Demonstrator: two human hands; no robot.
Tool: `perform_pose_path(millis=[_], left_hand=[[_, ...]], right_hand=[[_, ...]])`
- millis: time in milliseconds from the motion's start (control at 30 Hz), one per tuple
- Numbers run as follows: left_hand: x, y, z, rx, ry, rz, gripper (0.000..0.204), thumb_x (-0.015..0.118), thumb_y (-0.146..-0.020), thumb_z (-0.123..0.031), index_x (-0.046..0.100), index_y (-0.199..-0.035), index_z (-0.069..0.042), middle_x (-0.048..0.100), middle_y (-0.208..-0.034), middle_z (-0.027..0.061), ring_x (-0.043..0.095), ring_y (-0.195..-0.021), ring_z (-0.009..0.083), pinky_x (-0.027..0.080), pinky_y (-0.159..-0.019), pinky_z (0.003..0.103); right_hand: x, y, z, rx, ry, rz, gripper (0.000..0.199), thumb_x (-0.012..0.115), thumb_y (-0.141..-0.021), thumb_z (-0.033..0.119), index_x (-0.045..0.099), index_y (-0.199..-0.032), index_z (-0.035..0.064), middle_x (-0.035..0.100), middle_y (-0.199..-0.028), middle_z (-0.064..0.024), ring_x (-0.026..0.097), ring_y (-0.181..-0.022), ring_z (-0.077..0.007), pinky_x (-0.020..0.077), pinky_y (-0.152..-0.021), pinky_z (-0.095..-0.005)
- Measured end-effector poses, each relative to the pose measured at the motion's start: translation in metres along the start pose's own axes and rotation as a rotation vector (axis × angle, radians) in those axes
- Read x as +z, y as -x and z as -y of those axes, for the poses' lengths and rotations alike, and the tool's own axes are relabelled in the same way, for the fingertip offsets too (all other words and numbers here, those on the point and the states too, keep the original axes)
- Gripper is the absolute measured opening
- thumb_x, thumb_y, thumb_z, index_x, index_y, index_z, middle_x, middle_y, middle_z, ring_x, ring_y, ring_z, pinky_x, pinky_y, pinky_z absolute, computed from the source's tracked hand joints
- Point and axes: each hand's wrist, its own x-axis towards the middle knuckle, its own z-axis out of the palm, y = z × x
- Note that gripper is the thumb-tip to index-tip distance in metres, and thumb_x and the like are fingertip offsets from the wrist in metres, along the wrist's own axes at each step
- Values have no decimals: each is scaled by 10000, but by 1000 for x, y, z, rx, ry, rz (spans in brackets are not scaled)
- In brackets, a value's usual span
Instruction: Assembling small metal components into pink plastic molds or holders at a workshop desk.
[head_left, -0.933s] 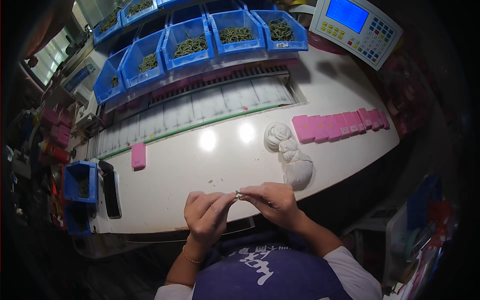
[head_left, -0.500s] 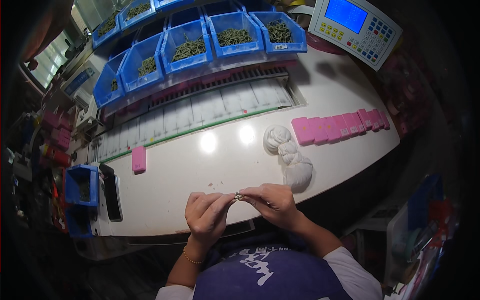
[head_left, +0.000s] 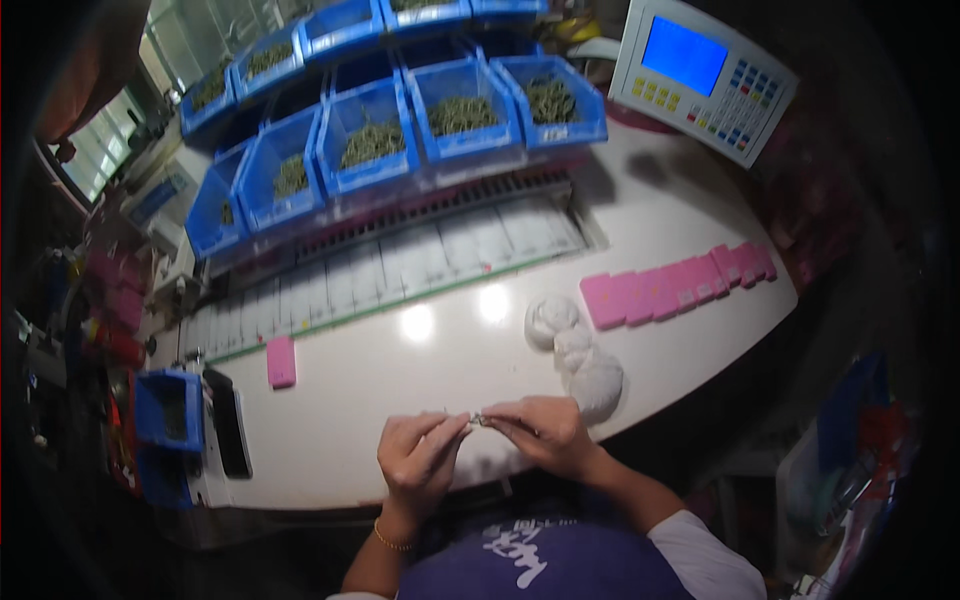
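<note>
Near the table's front edge, my left hand [head_left: 418, 452] and my right hand [head_left: 546, 434] meet at the fingertips. Thumb and fingers of both are closed in a pinch on a small greyish piece [head_left: 478, 420]. It looks shiny, but it is too small and blurred for me to name its kind. To the right of my right hand lies a bundled white cloth [head_left: 590, 382], not touched by it. A pink block [head_left: 281, 362] stands alone on the table, to the far left of my left hand.
Blue bins [head_left: 368, 150] with greenish-grey pieces rise in rows at the back, behind a white panel [head_left: 400, 262] with dark lines. Pink blocks [head_left: 655, 295] line the right side. A keypad device [head_left: 700, 75] stands back right; a black phone-like object [head_left: 228, 425] lies left.
The table and everything on it sit lower in the picture, as the view has tilted up. Both hands still pinch the small piece, in nearly the same pose.
</note>
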Motion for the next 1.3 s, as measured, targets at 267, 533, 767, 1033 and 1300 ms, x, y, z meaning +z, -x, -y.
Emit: perform_pose_path(millis=[267, 533, 767, 1033, 1300], left_hand=[[-8, 92, 3, -365, -20, 153, 184, 748, -772, 29, 753, -940, -47, 665, -901, 94, 612, -640, 177, 463, -532, 282], [3, 98, -14, -639, 76, 187, 107, 715, -808, -9, 750, -906, -31, 661, -886, 102, 624, -596, 145, 500, -546, 268], [6, 100, -15, -655, 179, 222, 106, 719, -819, -34, 758, -917, -36, 671, -819, 85, 564, -585, 112, 454, -541, 250], [13, 102, -19, -663, 234, 330, 140, 724, -848, -72, 768, -980, -58, 679, -789, 78, 560, -585, 117, 454, -558, 254], [-2, 107, -20, -852, 283, 178, 137, 676, -868, -26, 745, -982, 9, 669, -826, 134, 612, -640, 154, 495, -609, 249]], right_hand=[[-21, -12, -16, 219, 220, 89, 117, 736, -862, 159, 734, -932, 65, 685, -736, -104, 662, -609, -254, 506, -553, -340], [-22, -159, -82, 163, 391, -106, 157, 710, -877, 238, 727, -916, 87, 689, -699, -98, 672, -616, -233, 499, -592, -354], [-31, -129, -94, 506, 388, 142, 211, 705, -842, 301, 745, -915, 107, 713, -770, -139, 699, -757, -322, 539, -713, -418], [-32, -163, -126, 344, 694, 158, 232, 728, -825, 322, 739, -934, 118, 717, -780, -141, 706, -749, -339, 553, -688, -424], [-13, -101, -67, 129, 887, 215, 278, 664, -892, 394, 624, -889, 118, 671, -783, -88, 670, -728, -309, 528, -640, -456]])
